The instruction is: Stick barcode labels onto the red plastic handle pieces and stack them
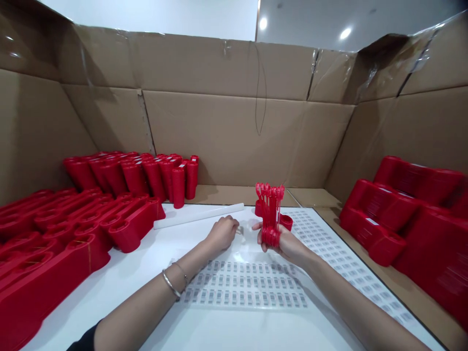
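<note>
My right hand (287,243) grips an upright bunch of thin red plastic pieces (270,214) with ringed upper ends, its fingers around the lower end. To the left of it, my left hand (223,233) is low over the white table, its fingers bent together. By those fingertips is a small pale tan item (239,229), too small to make out; whether I hold it is unclear. Just behind my right hand lies another red piece (286,222), partly hidden. Sheets of small printed labels (244,282) lie below and to the right of my hands.
Stacked red plastic pieces (124,234) fill the left side, with upright stacks (157,178) behind. More red stacks (387,214) stand at right. A white rolled tube (199,216) lies behind my left hand. Cardboard walls (219,131) enclose the table (142,292); a thin cord (260,117) hangs at back.
</note>
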Demonstrator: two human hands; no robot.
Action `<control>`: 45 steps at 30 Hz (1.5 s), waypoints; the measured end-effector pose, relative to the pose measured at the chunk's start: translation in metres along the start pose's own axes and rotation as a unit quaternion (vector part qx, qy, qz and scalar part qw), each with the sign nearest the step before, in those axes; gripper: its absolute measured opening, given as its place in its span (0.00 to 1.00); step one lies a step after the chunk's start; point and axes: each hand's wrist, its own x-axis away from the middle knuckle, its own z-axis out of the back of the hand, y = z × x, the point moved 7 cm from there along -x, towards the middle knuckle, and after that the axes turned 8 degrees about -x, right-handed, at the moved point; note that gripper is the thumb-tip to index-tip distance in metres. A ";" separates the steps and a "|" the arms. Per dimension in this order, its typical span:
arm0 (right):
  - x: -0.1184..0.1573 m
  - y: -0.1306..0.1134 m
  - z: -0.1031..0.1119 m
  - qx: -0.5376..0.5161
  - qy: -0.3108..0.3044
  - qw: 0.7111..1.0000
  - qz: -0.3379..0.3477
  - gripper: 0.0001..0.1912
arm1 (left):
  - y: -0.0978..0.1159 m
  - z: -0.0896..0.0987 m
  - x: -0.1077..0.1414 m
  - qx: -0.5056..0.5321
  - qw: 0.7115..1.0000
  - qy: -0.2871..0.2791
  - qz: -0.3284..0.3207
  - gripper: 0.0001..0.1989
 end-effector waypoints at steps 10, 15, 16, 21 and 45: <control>0.036 0.020 -0.029 0.100 -0.143 0.982 -0.075 0.15 | 0.090 0.058 0.015 0.515 0.856 0.000 -0.052 0.41; 0.045 0.018 -0.042 0.040 -0.215 0.974 -0.054 0.19 | 0.098 0.060 0.019 0.572 0.816 -0.020 -0.076 0.44; 0.044 0.017 -0.042 0.017 -0.216 0.975 -0.047 0.19 | 0.097 0.060 0.019 0.575 0.814 -0.014 -0.077 0.43; 0.041 0.016 -0.041 -0.039 -0.191 0.981 -0.020 0.18 | 0.099 0.063 0.024 0.628 0.775 -0.012 -0.063 0.27; 0.051 0.036 -0.052 0.000 -0.241 0.963 -0.123 0.17 | 0.110 0.053 0.028 0.539 0.827 -0.112 -0.111 0.17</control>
